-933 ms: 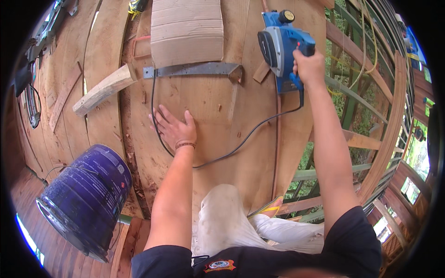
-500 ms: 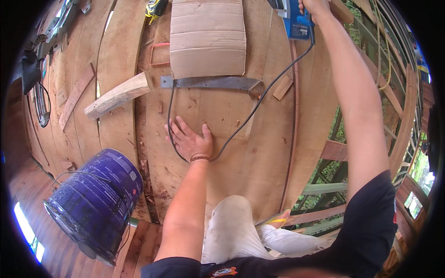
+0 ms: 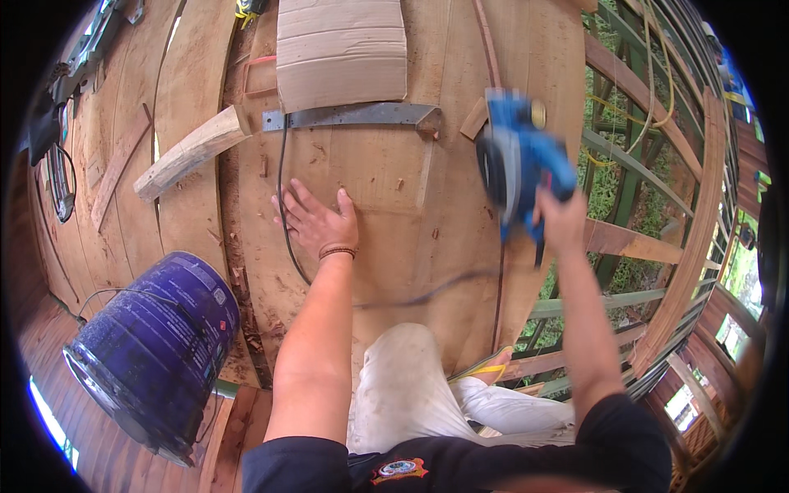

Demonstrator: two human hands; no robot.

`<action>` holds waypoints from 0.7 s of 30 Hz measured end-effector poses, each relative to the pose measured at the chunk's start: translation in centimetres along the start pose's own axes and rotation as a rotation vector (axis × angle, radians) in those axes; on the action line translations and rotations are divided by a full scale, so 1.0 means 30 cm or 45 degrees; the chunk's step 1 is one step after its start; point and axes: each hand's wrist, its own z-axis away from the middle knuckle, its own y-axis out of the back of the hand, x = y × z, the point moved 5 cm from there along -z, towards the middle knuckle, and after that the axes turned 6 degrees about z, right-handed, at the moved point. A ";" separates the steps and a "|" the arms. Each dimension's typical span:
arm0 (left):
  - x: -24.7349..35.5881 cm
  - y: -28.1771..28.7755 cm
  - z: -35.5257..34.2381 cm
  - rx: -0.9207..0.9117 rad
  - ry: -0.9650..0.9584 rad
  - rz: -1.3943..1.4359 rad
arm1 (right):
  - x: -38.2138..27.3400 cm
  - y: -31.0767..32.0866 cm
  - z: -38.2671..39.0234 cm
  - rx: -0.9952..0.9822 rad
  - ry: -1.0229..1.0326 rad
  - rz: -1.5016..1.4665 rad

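"Starting with the largest item, what was found?"

"A surface of broad wooden planks point(image 3: 386, 230). Toward its right edge was a blue power planer point(image 3: 518, 164), blurred; whether its base touched wood could not be determined."

"Expected handling?"

"Judged heavy for one arm, rigid in its housing, unlikely to slip from a firm grip. The rear handle point(image 3: 565, 182) was the proper hold, the front knob point(image 3: 538, 113) secondary."

"Condition of the hands?"

"The right hand point(image 3: 560, 220) grasped the rear handle. The left hand point(image 3: 316, 220) lay spread flat on the planks, grasping nothing."

"Smallest item?"

"A thin black cord point(image 3: 283, 160), passing at the left fingers: flexible, judged liable to snag."
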 end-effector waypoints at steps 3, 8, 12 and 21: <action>0.006 0.007 0.002 0.016 -0.009 -0.001 | 0.203 0.084 0.437 0.098 -0.274 0.085; 0.008 0.008 0.002 0.021 -0.002 0.021 | 0.413 0.146 0.806 0.158 -0.433 0.067; 0.004 0.004 0.005 0.033 0.000 0.008 | 0.425 0.144 0.767 0.177 -0.411 0.082; 0.003 -0.002 -0.001 0.024 0.008 0.007 | 0.085 0.019 0.208 0.168 -0.172 0.123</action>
